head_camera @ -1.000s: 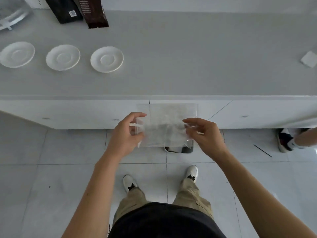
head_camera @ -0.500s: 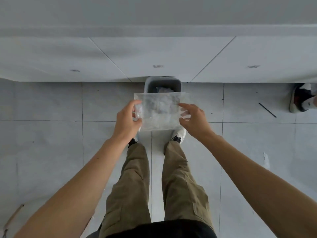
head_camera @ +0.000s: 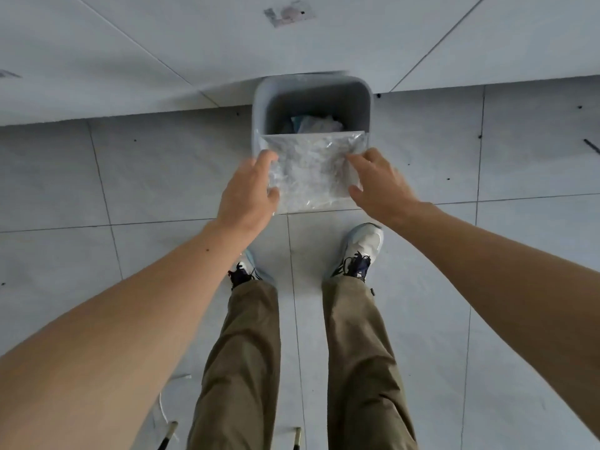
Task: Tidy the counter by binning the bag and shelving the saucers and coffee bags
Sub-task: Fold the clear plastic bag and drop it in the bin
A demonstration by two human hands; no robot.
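A clear crinkled plastic bag (head_camera: 311,170) hangs flat over the near rim of a grey bin (head_camera: 259,102) on the floor. My left hand (head_camera: 248,193) pinches the bag's left edge. My right hand (head_camera: 378,183) is at its right edge, with the fingers on the plastic. The far half of the bin's mouth shows crumpled rubbish inside. The saucers, the coffee bags and the counter top are out of view.
White cabinet fronts (head_camera: 194,43) rise just behind the bin. Grey floor tiles (head_camera: 130,177) spread to both sides. My feet in pale shoes (head_camera: 362,251) stand close to the bin's near side. Two thin legs of some object (head_camera: 168,435) show at the bottom edge.
The view has tipped down from the counter to the floor. Both hands have carried the bag lower and forward, from in front of the cabinets to over the bin's near rim.
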